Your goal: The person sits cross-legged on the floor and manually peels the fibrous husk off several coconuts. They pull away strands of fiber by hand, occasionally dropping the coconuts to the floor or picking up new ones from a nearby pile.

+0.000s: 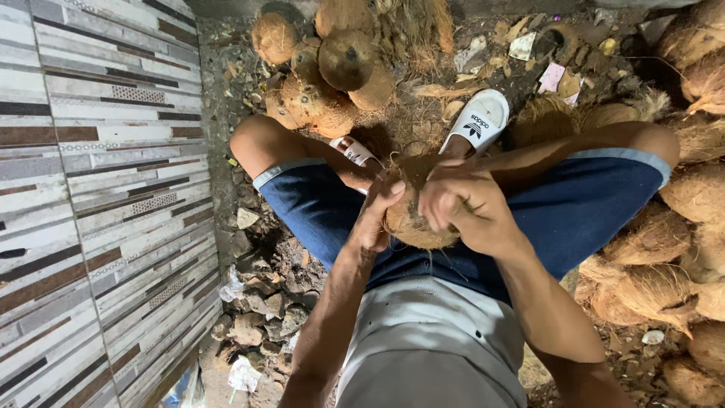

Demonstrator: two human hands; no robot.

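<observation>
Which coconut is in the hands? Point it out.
The coconut over the lap, gripped between left hand and right hand; the others lie on the ground.

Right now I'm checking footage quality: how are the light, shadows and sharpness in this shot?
Head view: harsh, direct light on the left hand, right hand and coconut; deep shadow in the upper right corner behind the husk pile; wide-angle bending shows in the tiled wall; the hands and the coconuts beyond look reasonably sharp.
</observation>
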